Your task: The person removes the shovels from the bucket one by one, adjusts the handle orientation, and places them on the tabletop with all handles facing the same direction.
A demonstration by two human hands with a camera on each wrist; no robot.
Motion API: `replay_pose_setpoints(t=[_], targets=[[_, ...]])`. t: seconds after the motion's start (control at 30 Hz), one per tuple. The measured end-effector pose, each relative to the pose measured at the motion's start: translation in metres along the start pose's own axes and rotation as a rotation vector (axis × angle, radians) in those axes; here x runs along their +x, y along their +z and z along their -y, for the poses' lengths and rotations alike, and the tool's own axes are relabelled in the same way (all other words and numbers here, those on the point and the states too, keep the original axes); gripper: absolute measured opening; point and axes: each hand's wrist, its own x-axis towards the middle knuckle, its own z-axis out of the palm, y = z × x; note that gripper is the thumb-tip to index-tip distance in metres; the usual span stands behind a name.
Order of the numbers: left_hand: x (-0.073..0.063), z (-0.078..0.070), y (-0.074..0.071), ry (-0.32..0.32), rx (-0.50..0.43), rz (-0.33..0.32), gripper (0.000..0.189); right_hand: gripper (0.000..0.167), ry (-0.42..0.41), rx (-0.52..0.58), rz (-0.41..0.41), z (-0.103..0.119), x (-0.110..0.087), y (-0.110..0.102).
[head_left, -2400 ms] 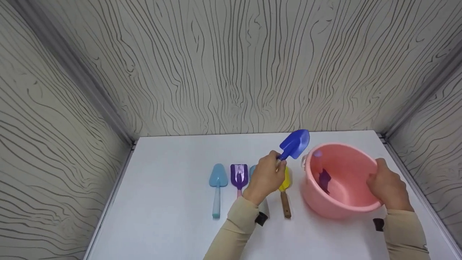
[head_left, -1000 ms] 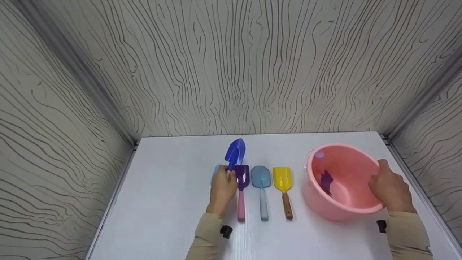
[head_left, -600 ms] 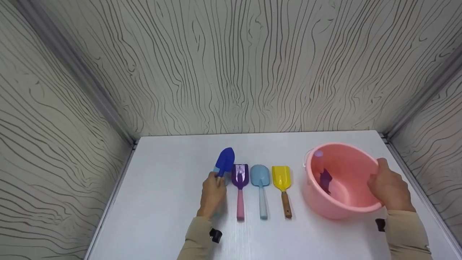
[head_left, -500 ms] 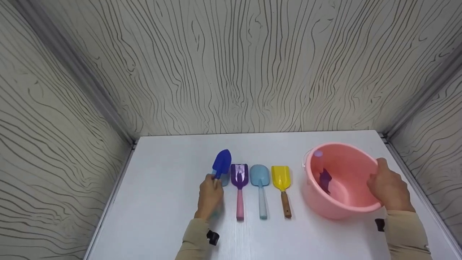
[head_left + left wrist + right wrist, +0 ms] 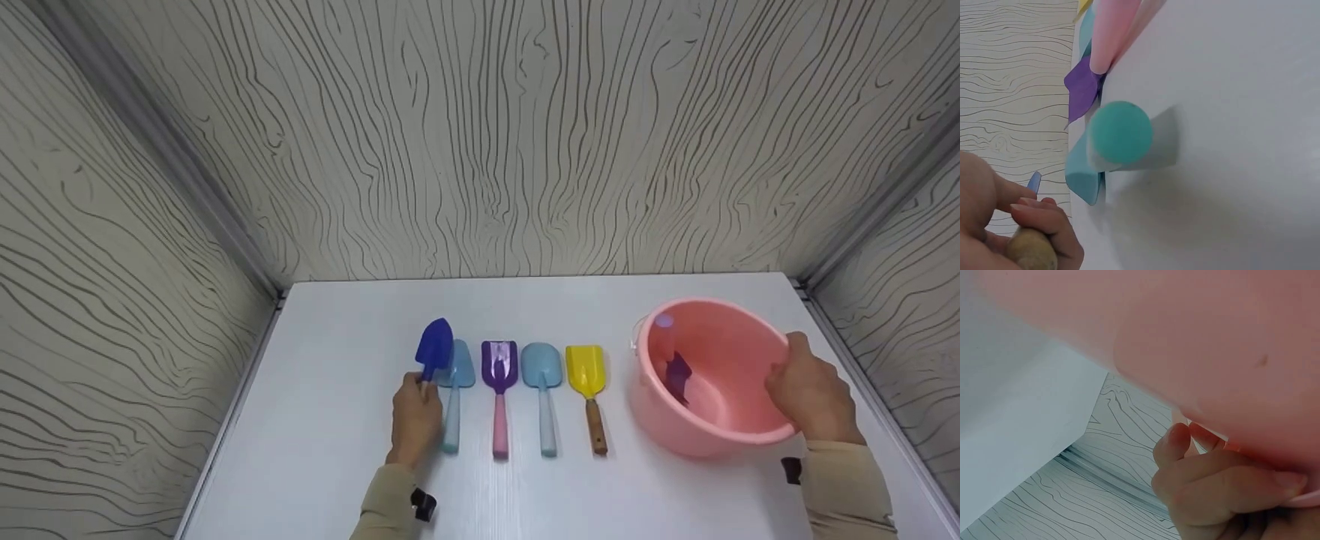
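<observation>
My left hand point(image 5: 417, 421) grips the wooden handle of a dark blue trowel point(image 5: 435, 346), whose blade points away from me. That blade partly overlaps a light blue trowel point(image 5: 461, 366) in the head view. In the left wrist view the rounded handle end point(image 5: 1032, 250) shows inside my curled fingers. At the right, my right hand point(image 5: 814, 390) holds the rim of a pink bucket point(image 5: 697, 442), which leans toward me. A purple shovel blade point(image 5: 677, 376) shows inside the bucket. The right wrist view has my fingers point(image 5: 1224, 492) curled at the bucket's edge.
Right of the light blue trowel, a row continues on the white table point(image 5: 315, 420): a purple shovel with pink handle point(image 5: 499, 405), a rounded light blue shovel point(image 5: 543, 367) and a yellow shovel with wooden handle point(image 5: 586, 367). Wood-patterned walls point(image 5: 480, 150) enclose the table.
My left hand has carried the dark blue trowel leftward from beside the bucket, across the row, and lower to the left of the light blue trowel. The right hand and bucket have stayed put.
</observation>
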Motion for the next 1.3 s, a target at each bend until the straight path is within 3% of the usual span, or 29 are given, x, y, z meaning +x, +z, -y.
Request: replay_pose_setpoints(t=[0.2, 0.57, 0.77, 1.0, 1.3], targets=[[-0.001, 0.014, 0.000, -0.044, 0.011, -0.013, 0.032, 0.056, 0.005, -0.007, -0.005, -0.001, -0.001, 0.002], [0.000, 0.035, 0.002, -0.049, 0.016, -0.061, 0.026, 0.059, 0.017, 0.013, 0.002, 0.001, -0.001, 0.003], [0.000, 0.034, 0.000, -0.030, 0.034, -0.091, 0.027, 0.057, 0.005, 0.001, -0.012, 0.001, 0.000, 0.001], [0.002, 0.030, 0.002, 0.020, 0.145, -0.157, 0.031, 0.053, -0.027, -0.013, -0.033, -0.003, 0.001, 0.000], [0.003, 0.030, 0.007, 0.016, 0.212, -0.171, 0.034, 0.053, -0.002, 0.011, -0.012, -0.001, 0.000, 0.002]])
